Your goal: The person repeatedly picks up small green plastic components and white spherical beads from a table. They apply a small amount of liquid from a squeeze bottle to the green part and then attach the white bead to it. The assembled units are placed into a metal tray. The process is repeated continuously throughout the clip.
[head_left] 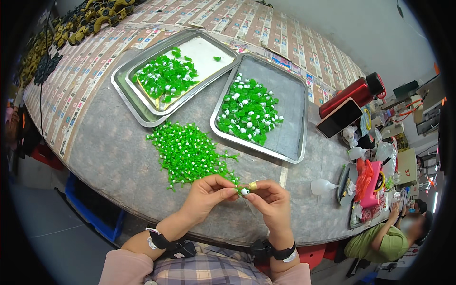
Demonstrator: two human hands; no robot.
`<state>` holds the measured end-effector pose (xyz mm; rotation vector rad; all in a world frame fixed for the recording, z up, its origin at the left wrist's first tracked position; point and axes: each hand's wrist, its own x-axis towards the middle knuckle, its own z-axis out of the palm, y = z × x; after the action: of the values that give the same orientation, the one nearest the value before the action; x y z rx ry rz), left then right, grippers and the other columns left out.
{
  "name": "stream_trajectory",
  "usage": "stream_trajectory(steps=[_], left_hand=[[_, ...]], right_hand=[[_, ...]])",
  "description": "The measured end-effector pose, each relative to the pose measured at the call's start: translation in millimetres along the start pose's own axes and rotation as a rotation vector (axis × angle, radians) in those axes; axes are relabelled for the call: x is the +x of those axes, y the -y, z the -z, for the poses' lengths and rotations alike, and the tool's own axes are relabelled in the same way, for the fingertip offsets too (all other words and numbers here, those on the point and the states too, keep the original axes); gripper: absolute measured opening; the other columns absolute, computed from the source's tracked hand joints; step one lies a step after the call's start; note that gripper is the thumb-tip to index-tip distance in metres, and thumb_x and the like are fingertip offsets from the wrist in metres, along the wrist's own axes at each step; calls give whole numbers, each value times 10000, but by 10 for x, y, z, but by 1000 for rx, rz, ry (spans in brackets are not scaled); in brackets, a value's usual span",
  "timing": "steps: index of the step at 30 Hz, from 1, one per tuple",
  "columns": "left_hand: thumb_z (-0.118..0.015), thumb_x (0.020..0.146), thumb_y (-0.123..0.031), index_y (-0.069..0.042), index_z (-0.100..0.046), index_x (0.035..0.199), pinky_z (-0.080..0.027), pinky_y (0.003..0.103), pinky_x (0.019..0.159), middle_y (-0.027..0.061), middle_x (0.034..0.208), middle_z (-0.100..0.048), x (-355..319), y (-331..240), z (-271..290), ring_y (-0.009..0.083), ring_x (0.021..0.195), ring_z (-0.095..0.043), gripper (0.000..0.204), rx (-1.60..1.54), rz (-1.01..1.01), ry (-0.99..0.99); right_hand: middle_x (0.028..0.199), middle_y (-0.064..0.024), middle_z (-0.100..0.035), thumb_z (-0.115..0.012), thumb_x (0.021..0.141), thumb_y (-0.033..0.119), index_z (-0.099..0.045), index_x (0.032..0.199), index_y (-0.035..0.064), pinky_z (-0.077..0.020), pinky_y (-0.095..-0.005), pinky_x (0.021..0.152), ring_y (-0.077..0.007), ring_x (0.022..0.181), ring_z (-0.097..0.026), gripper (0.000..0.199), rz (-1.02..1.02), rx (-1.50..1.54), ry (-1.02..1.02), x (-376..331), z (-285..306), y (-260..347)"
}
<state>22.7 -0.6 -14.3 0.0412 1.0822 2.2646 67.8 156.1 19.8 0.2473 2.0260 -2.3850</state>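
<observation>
Over the near part of the table, my left hand (211,195) and my right hand (269,200) meet fingertip to fingertip. Between them is a small green plastic piece with a white ball (245,191); the right thumb and forefinger pinch the ball side. My left thumb and forefinger are closed on the green side, mostly hidden by the fingers. A yellowish band wraps one right finger. Just beyond my left hand lies a loose pile of small green pieces with white tips (187,153). Farther off, a metal tray (297,109) holds a heap of green pieces with white balls.
Stacked metal trays (211,47) at the back left carry more green and white pieces. A red bottle (349,95), a phone (339,118), a white squeeze bottle (322,186) and a pink container (371,185) stand on the right. Another person in a green shirt (387,242) sits at the far right.
</observation>
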Motion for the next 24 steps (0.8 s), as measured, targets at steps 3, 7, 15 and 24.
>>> stream_trajectory(steps=[3,7,15,24], left_hand=[[-568,760,-51,0,-558,832,-469,220,650,62,789,-586,-3,-6,-12,110,707,-565,88,17,2,3],[-566,762,-50,8,-565,833,-461,205,647,59,793,-585,-26,8,-19,99,703,-558,92,167,-36,-31],[-588,738,-50,0,-584,791,-442,198,607,48,769,-585,-41,24,-56,87,692,-548,73,519,-193,-16],[-608,699,-18,3,-578,769,-446,230,590,85,765,-581,-59,-47,-115,149,685,-559,79,933,-357,13]], right_hand=[[871,-91,-588,-594,714,-28,-526,899,-9,-449,-216,699,-127,800,-570,198,-3,-21,3,2,-3,-3],[873,-87,-586,-589,722,-20,-525,897,-12,-447,-214,708,-122,814,-563,186,3,-90,25,-12,-21,-31],[884,-90,-581,-557,757,4,-520,1002,-28,-438,-208,716,-121,819,-549,251,-135,-6,61,-44,79,-18],[886,-88,-583,-534,782,40,-535,977,-43,-452,-209,695,-114,788,-554,212,-198,46,44,-62,102,-107]])
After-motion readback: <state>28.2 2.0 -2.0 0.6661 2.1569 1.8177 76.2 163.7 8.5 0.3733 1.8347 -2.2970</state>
